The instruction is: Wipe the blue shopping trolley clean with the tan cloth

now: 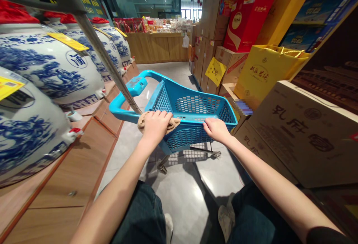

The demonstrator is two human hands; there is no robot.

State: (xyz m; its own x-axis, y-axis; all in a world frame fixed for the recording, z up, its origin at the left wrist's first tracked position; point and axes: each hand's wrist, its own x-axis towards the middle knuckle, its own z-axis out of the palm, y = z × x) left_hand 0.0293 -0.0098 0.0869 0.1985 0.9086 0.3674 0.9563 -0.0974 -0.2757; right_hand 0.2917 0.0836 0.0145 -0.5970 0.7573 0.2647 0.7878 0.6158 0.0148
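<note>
In front of me stands a blue plastic shopping cart point(192, 104) with perforated sides, its handle toward the left. My left hand point(156, 124) is closed over a bunched tan cloth point(173, 124), which lies against the cart's near rim close to the handle. My right hand point(216, 129) grips the same rim farther right, its fingers curled over the edge. A scuffed metal pole point(107, 63) with a dark top slants down from the upper left to the cloth. Its lower end is hidden, and I cannot tell what it rests on.
Large blue-and-white porcelain jars point(69, 65) line a wooden ledge point(92, 154) at left. Stacked cartons point(316, 132), a yellow gift bag point(265, 72) and a red bag point(246, 22) crowd the right. A wooden counter point(159, 46) bearing packaged goods stands ahead, across the tiled floor point(179, 192).
</note>
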